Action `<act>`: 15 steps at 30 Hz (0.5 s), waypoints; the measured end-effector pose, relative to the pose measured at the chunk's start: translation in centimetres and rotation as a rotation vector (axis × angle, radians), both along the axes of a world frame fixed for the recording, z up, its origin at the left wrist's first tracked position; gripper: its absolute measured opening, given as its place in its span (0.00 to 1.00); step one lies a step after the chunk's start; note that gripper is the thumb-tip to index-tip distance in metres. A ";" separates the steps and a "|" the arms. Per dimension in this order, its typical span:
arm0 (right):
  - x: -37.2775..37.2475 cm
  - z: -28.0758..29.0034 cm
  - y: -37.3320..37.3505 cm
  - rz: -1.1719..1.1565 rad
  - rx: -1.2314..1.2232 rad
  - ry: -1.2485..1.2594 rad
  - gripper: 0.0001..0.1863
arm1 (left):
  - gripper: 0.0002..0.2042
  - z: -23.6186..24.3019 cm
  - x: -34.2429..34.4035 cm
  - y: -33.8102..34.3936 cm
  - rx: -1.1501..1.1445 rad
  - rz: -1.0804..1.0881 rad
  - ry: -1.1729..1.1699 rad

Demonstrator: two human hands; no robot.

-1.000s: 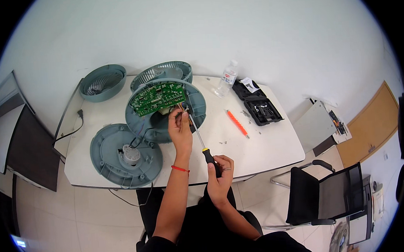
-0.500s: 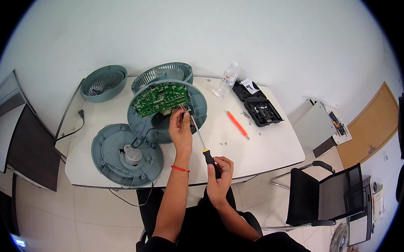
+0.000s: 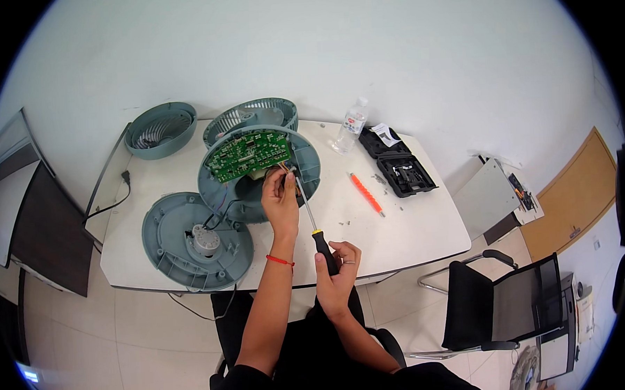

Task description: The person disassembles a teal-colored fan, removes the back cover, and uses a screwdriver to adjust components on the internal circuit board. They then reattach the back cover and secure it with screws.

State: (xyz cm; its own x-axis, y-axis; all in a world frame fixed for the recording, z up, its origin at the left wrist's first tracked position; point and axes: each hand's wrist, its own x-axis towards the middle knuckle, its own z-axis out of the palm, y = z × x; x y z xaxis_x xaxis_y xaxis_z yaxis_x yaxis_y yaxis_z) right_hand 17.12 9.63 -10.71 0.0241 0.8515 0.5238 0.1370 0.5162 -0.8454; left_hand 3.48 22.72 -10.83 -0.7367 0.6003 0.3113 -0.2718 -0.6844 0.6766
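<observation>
A person in black sleeves works at a white desk (image 3: pixel 415 236), seen from above in a wide, curved view. At the centre of the frame, the left hand (image 3: pixel 280 209), with a red band (image 3: pixel 280 260) at its wrist, reaches to thin wires (image 3: pixel 283 166) beside a green circuit board (image 3: pixel 248 154); its fingers are bent in toward the thumb, but whether they clamp anything cannot be told. Just below and right of centre, the right hand (image 3: pixel 338 277) has its fingers wrapped around the black handle of a screwdriver (image 3: pixel 318 235), whose metal shaft slants up to the left hand's fingertips; its tip is hidden there. The board sits within a round grey-green shell (image 3: pixel 307 155), left of centre. At lower left of it lies a grey-green disc (image 3: pixel 162 233) bearing a pale motor (image 3: pixel 205 239). In the upper left stand a round bowl (image 3: pixel 171 147) and a slatted cover (image 3: pixel 270 113). Right of centre are a clear bottle (image 3: pixel 351 127), an orange-red stick (image 3: pixel 366 195) and an open black tool case (image 3: pixel 403 170). A black chair (image 3: pixel 471 306) is at lower right.
</observation>
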 end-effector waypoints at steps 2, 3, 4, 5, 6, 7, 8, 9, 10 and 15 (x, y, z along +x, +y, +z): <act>0.1 0.3 -0.2 0.005 0.000 -0.033 0.16 | 0.08 0.1 0.0 -0.3 -0.011 -0.009 0.000; 0.1 0.4 -0.3 0.008 -0.001 -0.050 0.16 | 0.08 0.2 0.0 -0.3 -0.008 -0.012 -0.004; 0.2 0.3 -0.3 0.009 -0.010 -0.044 0.16 | 0.08 0.3 0.1 -0.4 -0.006 -0.015 -0.007; 0.3 0.2 -0.3 0.010 -0.019 -0.040 0.16 | 0.08 0.2 0.1 -0.4 -0.003 -0.017 -0.012; 0.3 0.1 -0.3 0.012 -0.028 -0.035 0.15 | 0.08 0.2 0.1 -0.4 -0.005 -0.011 -0.010; 0.3 0.0 -0.3 0.003 -0.006 -0.032 0.15 | 0.08 0.2 0.1 -0.4 -0.006 -0.005 -0.008; 0.3 -0.2 -0.2 -0.006 0.015 -0.029 0.15 | 0.08 0.1 0.1 -0.4 -0.007 0.001 -0.006; 0.3 -0.3 -0.1 -0.015 0.037 -0.026 0.15 | 0.08 0.0 0.1 -0.4 -0.012 0.000 -0.006; 0.3 -0.2 -0.1 -0.013 0.031 -0.020 0.14 | 0.08 -0.1 0.1 -0.4 -0.016 -0.001 -0.006; 0.4 1.4 -0.7 -0.022 -0.009 -0.019 0.12 | 0.09 -0.1 0.2 -0.4 -0.026 0.016 0.021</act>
